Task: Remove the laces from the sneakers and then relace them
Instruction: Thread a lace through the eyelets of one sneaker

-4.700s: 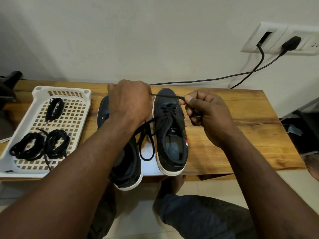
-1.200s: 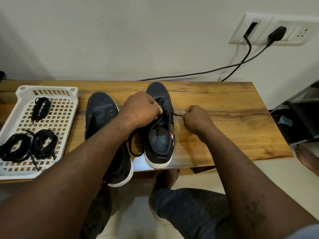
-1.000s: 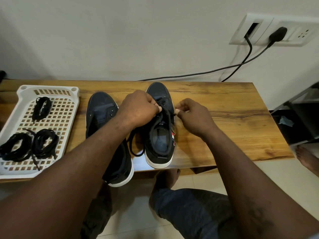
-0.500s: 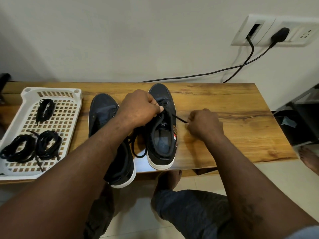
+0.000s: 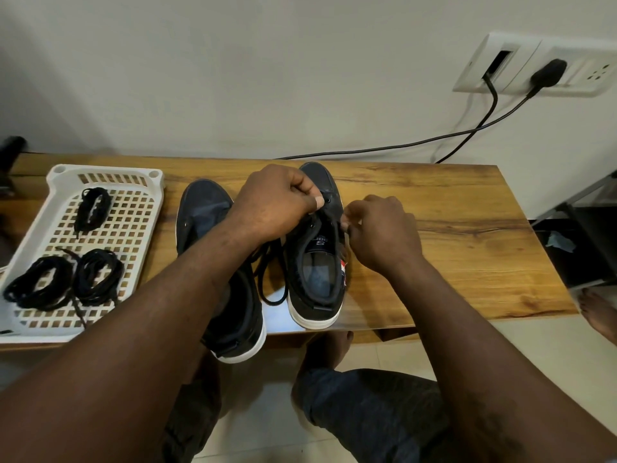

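Wooden tabletop (image 5: 450,228) was honey-brown with dark-streaked grain. Navy canvas left sneaker (image 5: 203,212) and navy canvas right sneaker (image 5: 315,272): white soles. Thin cord lace (image 5: 270,302) was black. White plastic lattice tray (image 5: 103,170), at the tabletop's left edge, held black coiled lace bundles (image 5: 93,205).

Two sneakers (image 5: 203,212) (image 5: 317,279), one lace (image 5: 273,302), three lace bundles (image 5: 91,208) (image 5: 36,289) (image 5: 100,275), one tray (image 5: 103,170), one table (image 5: 450,262), two hands (image 5: 277,198) (image 5: 384,232).

We see a wooden bench (image 5: 450,228) carrying a white tray (image 5: 107,172). Just right of the tray lies a dark sneaker (image 5: 203,208), its heel overhanging the near edge. Farther from the tray is a second sneaker (image 5: 317,282), with a lace (image 5: 267,299) loop between them.
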A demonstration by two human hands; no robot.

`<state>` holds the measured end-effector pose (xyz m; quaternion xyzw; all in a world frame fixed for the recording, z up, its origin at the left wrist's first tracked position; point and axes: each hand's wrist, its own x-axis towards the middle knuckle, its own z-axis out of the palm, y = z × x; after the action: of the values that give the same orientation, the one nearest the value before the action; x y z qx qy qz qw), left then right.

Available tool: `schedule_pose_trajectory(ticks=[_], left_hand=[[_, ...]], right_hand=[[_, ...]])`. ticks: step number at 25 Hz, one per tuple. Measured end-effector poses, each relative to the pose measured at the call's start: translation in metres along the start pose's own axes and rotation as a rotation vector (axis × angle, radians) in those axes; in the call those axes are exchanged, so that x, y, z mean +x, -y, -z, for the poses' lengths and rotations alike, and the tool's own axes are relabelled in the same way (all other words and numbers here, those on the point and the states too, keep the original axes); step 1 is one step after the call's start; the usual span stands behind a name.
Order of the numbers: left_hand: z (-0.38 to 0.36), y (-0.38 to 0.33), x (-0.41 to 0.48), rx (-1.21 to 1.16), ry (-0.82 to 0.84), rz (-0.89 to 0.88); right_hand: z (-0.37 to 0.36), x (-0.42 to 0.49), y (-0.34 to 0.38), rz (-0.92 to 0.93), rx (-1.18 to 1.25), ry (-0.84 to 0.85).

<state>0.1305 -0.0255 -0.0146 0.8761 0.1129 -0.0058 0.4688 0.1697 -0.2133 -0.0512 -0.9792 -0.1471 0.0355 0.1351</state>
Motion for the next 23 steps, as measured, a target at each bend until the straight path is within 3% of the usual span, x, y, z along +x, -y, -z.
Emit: schedule_pose_trajectory(ticks=[2,4,10,12,15,17,21,23], left_hand=[[0.001,0.0,0.001,-0.001,-0.011,-0.008],[0.002,-0.001,0.001,-0.013,-0.034,-0.026],[0.002,-0.001,0.001,-0.057,-0.093,-0.131],[0.005,0.0,0.002,-0.088,-0.11,-0.149],[0.008,0.001,0.003,-0.135,-0.149,-0.138],[0.007,0.002,0.003,-0.136,-0.159,-0.122],[0.008,0.0,0.003,-0.14,-0.178,-0.151],[0.009,-0.001,0.003,-0.13,-0.182,-0.169]], right_hand=[[-0.001,-0.002,-0.012,-0.167,-0.137,0.079],[-0.002,-0.003,-0.013,-0.268,-0.122,0.145],[0.005,0.001,0.011,0.077,0.265,-0.034],[0.0,0.0,0.006,0.058,0.154,-0.041],[-0.009,-0.003,-0.012,-0.143,-0.121,0.063],[-0.01,-0.001,-0.02,-0.234,-0.085,0.132],[0.001,0.002,-0.006,-0.028,0.215,0.046],[0.004,0.0,0.006,0.096,0.248,-0.03]])
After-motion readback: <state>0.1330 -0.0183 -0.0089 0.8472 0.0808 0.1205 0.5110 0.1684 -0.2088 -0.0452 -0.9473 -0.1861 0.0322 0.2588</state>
